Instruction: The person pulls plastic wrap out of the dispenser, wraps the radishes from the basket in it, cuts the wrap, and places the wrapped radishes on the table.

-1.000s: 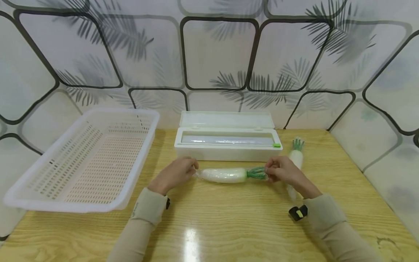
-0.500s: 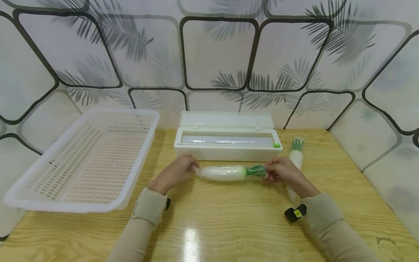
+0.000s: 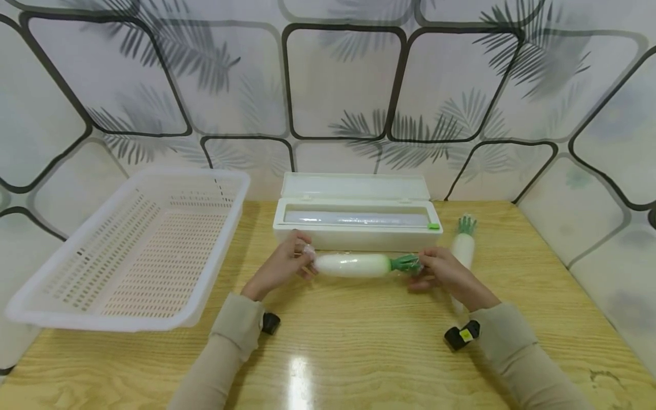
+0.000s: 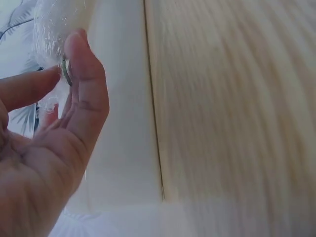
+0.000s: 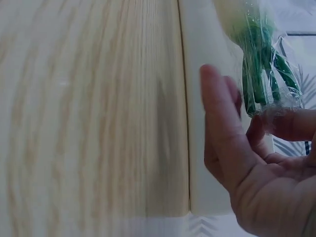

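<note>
A white radish (image 3: 353,265) with green stalks, wrapped in clear cling film, lies lengthwise between the two hands in the head view. My left hand (image 3: 281,263) pinches the bunched film at its tapered left end. At the stalk end, my right hand (image 3: 445,270) pinches the gathered film between thumb and finger. In the right wrist view the green stalks (image 5: 266,69) show through the film, above the pinching fingers. The left wrist view has the crumpled film (image 4: 54,29) above the thumb and forefinger.
Just behind the radish stands a white cling film box (image 3: 359,240), its lid raised and a roll inside. A second radish (image 3: 463,247) lies to the right, partly behind my right hand. A white perforated basket (image 3: 217,273) occupies the left of the wooden table (image 3: 369,353).
The wrapped radish has risen slightly and moved a little toward the box, both hands still holding its ends. My left hand has turned, its fingers more spread. The right hand's lower fingers have extended.
</note>
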